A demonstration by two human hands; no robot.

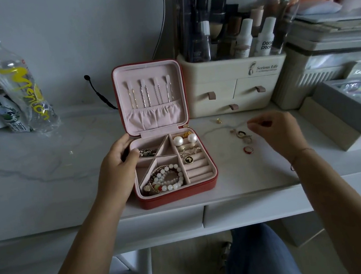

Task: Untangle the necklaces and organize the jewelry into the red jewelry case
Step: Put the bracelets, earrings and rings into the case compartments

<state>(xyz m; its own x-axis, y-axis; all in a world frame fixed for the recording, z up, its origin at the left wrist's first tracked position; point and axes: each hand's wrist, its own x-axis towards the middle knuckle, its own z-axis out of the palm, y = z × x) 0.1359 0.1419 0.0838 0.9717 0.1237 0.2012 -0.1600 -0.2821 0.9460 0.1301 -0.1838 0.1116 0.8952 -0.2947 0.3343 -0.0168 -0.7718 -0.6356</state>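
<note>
On the pale marble-look surface [66, 172] the square red jewelry case [177, 195] lies open. The left hand [117, 164] grips its left wall, fingers curled over the rim. Much looks sorted already: thin chains [147, 93] hang in the lid, white bead bracelets [168, 178] fill a front compartment, and round pearl earrings [178, 140] sit at the back right. To the case's right, the right hand [275, 132] seems to pinch the end of a thin pale chain necklace [219, 128]. Beside it, still outside the case, lie a cluster of gold rings [242, 135], a red ring [248, 149] and a small gold piece [218, 120].
</note>
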